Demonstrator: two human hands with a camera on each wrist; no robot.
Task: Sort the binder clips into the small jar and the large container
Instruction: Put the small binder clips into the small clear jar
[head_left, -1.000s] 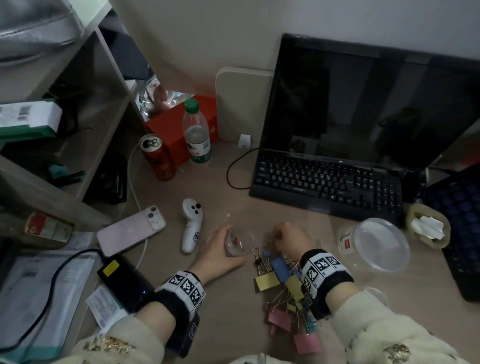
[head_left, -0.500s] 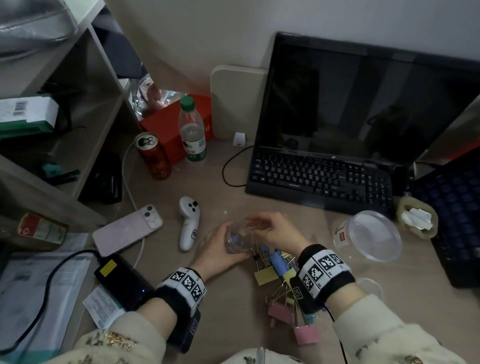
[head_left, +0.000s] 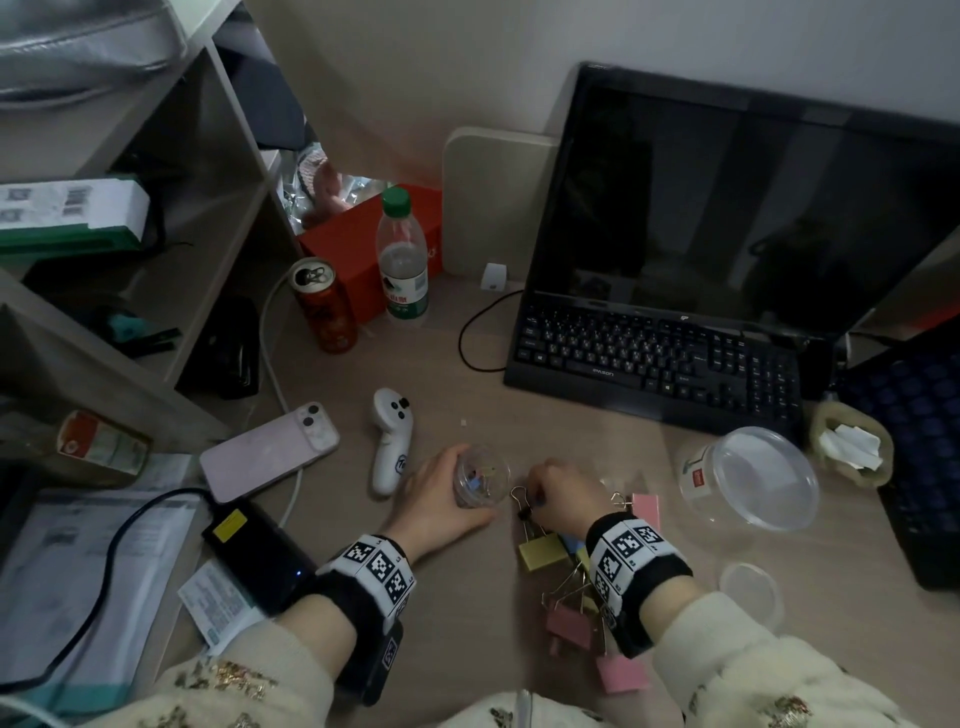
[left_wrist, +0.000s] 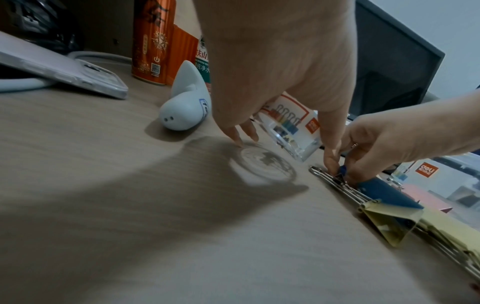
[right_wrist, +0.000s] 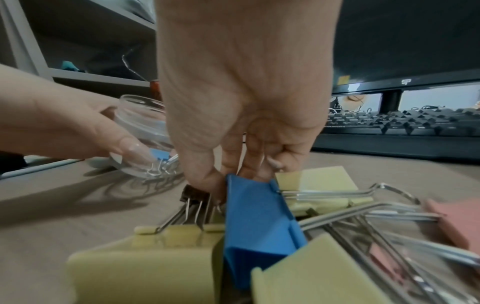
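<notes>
My left hand (head_left: 441, 488) grips the small clear jar (head_left: 480, 475), tilted just above the desk; small blue and yellow clips lie inside it (right_wrist: 157, 154). Just right of the jar, my right hand (head_left: 550, 488) reaches down into the pile of binder clips (head_left: 543, 551). Its thumb and fingers pinch a small clip that they mostly hide. A small black clip (right_wrist: 194, 193) and a large blue clip (right_wrist: 257, 216) lie right under the fingertips (right_wrist: 205, 181). Large yellow and pink clips (head_left: 569, 626) lie around my right wrist. The large clear container (head_left: 753, 478) stands open at the right.
A small clear lid (head_left: 750, 592) lies near the container. The keyboard (head_left: 654, 358) and monitor stand behind. A white controller (head_left: 389, 441), pink phone (head_left: 270, 449), red can (head_left: 324, 306) and water bottle (head_left: 402, 260) sit to the left, with a power bank and papers at the front left.
Half a second ago my right hand was at the jar's mouth; it has come back down to the clip pile. My left hand still holds the jar in the same spot.
</notes>
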